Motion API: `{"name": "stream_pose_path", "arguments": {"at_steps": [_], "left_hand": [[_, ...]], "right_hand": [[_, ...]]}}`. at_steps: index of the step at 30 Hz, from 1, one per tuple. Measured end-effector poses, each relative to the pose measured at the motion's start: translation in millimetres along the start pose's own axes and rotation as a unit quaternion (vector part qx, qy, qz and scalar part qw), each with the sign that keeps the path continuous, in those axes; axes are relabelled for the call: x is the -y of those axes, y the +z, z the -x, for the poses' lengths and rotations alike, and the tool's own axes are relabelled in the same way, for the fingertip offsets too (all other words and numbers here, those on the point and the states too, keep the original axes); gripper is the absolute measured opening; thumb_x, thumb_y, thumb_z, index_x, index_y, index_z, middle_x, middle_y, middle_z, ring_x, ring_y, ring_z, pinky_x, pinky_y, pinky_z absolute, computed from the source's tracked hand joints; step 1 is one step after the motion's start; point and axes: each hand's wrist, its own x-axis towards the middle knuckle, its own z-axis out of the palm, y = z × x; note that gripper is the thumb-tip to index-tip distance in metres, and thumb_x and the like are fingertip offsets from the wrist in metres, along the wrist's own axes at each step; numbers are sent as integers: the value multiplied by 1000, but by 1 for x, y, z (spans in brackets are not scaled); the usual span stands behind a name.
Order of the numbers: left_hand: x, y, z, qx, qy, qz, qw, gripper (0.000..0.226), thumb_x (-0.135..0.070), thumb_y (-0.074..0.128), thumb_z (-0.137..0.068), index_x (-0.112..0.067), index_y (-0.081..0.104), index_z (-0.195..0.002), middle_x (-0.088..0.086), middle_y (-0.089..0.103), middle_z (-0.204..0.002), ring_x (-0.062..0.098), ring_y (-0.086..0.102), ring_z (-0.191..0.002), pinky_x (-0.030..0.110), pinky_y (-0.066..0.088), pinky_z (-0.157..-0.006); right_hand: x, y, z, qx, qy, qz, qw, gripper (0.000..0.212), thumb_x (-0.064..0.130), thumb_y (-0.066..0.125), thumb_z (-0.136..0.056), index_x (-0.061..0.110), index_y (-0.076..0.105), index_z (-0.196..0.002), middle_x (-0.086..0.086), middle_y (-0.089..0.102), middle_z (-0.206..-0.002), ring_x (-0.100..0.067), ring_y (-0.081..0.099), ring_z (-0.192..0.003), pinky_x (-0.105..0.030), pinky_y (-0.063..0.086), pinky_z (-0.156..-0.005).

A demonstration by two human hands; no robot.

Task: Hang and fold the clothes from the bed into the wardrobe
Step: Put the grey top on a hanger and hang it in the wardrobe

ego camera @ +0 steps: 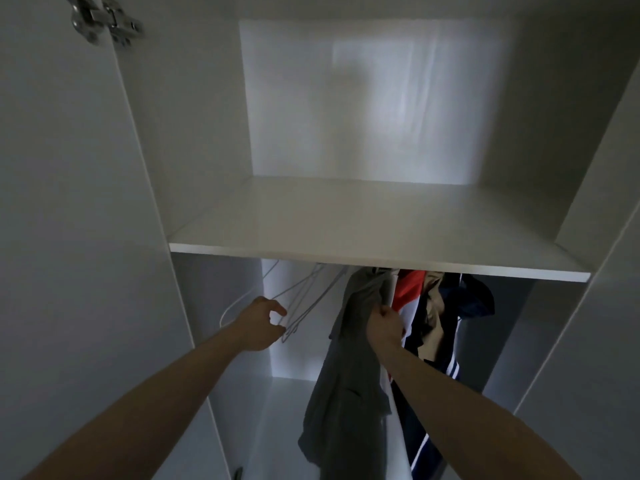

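Observation:
I look into a white wardrobe with both arms stretched in under its shelf. A grey garment hangs below the shelf; my right hand grips its upper edge. Several bare white wire hangers hang to the left of it. My left hand pinches the lower corner of one hanger between thumb and fingers. To the right of the grey garment hang several other clothes: a red and white one, a tan one and a dark blue one. The rail is hidden behind the shelf edge.
The shelf above bears nothing that I can see. The open door stands at the left with a metal hinge near the top. The wardrobe's right wall closes the space on the right. A small dark thing lies at the bottom.

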Motion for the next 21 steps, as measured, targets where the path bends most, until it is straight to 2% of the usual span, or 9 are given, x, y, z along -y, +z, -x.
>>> {"name": "stream_pose_path", "arguments": {"at_steps": [6, 10, 14, 17, 19, 21], "left_hand": [[0, 15, -6, 11, -16, 24, 1000, 36, -29, 78, -87, -25, 66, -121, 4, 52, -130, 11, 57, -96, 22, 43, -85], [-3, 20, -15, 27, -17, 29, 999, 38, -29, 77, -86, -24, 66, -122, 5, 51, -133, 19, 61, -109, 27, 49, -92], [-3, 23, -32, 63, -6, 21, 998, 44, -30, 74, -89, -23, 61, -131, 6, 48, -139, 21, 60, -117, 23, 44, -91], [-2, 27, -44, 82, 3, 13, 997, 48, -31, 72, -92, -21, 57, -136, 7, 43, -146, 21, 58, -120, 21, 42, -91], [1, 31, -50, 94, 1, 14, 996, 51, -31, 72, -92, -20, 55, -139, 8, 40, -149, 22, 56, -123, 21, 42, -91], [6, 35, -56, 102, -1, 16, 995, 53, -31, 71, -93, -19, 52, -141, 8, 37, -151, 23, 54, -125, 20, 41, -92]], "right_hand": [[1, -4, -28, 5, -18, 6, 1000, 20, 25, 42, -105, 11, 55, -99, -10, 57, -96, -23, 52, -88, -31, 40, -78], [2, -5, -37, 4, -21, 11, 1000, 32, 22, 42, -106, -2, 61, -115, -11, 56, -98, -22, 50, -89, -30, 37, -78], [7, -3, -46, -18, -11, 0, 1000, 35, 20, 42, -106, -7, 60, -116, -13, 55, -95, -23, 49, -86, -29, 36, -76], [7, 1, -52, -39, 9, -27, 999, 32, 11, 42, -104, -15, 60, -101, -17, 52, -78, -27, 48, -75, -32, 34, -68], [4, 3, -55, -49, 21, -15, 998, 33, 12, 43, -105, -2, 55, -78, -11, 48, -69, -26, 45, -66, -33, 33, -66], [0, 3, -55, -42, 26, -5, 999, 36, 17, 43, -106, 7, 49, -72, -8, 49, -71, -26, 47, -68, -34, 35, -66]]}}
